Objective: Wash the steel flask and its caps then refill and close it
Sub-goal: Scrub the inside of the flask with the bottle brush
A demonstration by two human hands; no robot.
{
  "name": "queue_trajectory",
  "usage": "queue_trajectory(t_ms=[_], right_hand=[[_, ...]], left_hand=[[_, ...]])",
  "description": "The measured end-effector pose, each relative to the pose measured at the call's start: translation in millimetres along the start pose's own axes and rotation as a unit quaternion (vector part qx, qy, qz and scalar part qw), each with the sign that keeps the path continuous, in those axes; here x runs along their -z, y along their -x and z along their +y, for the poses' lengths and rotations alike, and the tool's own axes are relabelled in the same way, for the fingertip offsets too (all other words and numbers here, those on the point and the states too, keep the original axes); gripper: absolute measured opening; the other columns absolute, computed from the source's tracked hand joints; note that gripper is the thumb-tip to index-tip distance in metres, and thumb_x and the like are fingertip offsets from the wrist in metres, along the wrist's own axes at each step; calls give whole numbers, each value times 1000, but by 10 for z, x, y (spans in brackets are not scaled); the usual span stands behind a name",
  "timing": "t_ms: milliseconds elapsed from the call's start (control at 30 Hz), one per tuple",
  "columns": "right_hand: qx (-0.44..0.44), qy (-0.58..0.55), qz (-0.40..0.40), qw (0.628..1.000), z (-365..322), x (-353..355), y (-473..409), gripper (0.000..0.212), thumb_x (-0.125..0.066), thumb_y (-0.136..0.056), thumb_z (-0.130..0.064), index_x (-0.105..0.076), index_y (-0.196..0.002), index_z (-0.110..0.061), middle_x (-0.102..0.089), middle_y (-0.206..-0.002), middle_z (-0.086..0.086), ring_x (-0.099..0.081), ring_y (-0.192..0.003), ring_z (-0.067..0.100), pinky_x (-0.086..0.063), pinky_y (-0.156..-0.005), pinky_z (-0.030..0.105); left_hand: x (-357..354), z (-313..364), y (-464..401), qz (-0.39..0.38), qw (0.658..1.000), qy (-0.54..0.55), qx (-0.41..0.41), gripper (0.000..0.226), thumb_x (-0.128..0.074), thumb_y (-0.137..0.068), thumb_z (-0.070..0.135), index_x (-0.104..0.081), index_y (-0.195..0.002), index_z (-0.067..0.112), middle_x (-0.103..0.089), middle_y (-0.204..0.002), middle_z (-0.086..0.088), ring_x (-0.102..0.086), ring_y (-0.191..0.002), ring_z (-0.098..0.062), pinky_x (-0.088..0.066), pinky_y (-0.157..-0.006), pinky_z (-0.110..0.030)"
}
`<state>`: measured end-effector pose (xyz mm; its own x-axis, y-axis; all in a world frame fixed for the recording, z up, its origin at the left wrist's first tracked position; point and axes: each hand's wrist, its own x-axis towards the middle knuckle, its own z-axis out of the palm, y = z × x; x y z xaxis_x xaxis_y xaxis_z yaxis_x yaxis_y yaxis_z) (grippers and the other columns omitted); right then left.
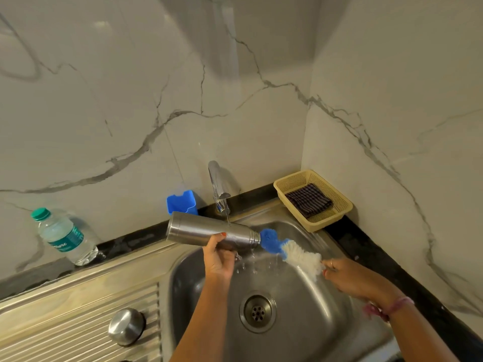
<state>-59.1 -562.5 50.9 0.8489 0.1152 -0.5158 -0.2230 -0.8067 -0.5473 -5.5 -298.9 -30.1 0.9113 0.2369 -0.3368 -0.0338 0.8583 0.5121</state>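
Left hand [218, 259] grips the steel flask [209, 229] on its side over the sink [321, 309], open neck pointing right under a thin stream from the tap [218, 189]. Right hand [351, 276] holds a blue-and-white bottle brush [290, 250], its blue tip at the flask mouth. A steel cap [127, 326] rests on the ribbed drainboard [65, 322]; a plastic water bottle [65, 237] stands at left.

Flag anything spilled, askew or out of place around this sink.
Nothing stands out. The flask lies tilted over the sink in the left hand, water dripping into the basin; the steel cap sits on the drainboard.
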Motion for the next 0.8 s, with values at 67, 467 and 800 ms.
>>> queue_trajectory(t_ms=[67,467,800], right_hand=[[-2,-10,7,1000,30,-7,-7,29,-40,-101,-24,-59,-123,-22,-51,-74,-12,-47,-67,-1,-36,-59,14],[-42,-16,34,998,136,-24,-93,46,-38,-102,-26,-33,-147,-17,-45,-145,7,-45,-131,22,-35,-107,34],[-46,-11,35,998,226,-35,-144,48,-38,-103,-25,-30,-149,-16,-40,-149,8,-43,-132,22,-34,-108,33]], left_hand=[[0,-29,-23,8,1000,-11,21,82,-68,-73,5,-36,-147,16,-55,-133,-18,-54,-122,-38,-44,-105,-56],[-15,-71,-88,17,971,-225,81,77,-84,-65,15,-46,-132,16,-60,-127,-14,-61,-113,-35,-48,-98,-63],[137,-260,-36,8,933,-347,94,70,-86,-67,7,-48,-126,17,-66,-117,-11,-66,-104,-28,-56,-76,-41]])
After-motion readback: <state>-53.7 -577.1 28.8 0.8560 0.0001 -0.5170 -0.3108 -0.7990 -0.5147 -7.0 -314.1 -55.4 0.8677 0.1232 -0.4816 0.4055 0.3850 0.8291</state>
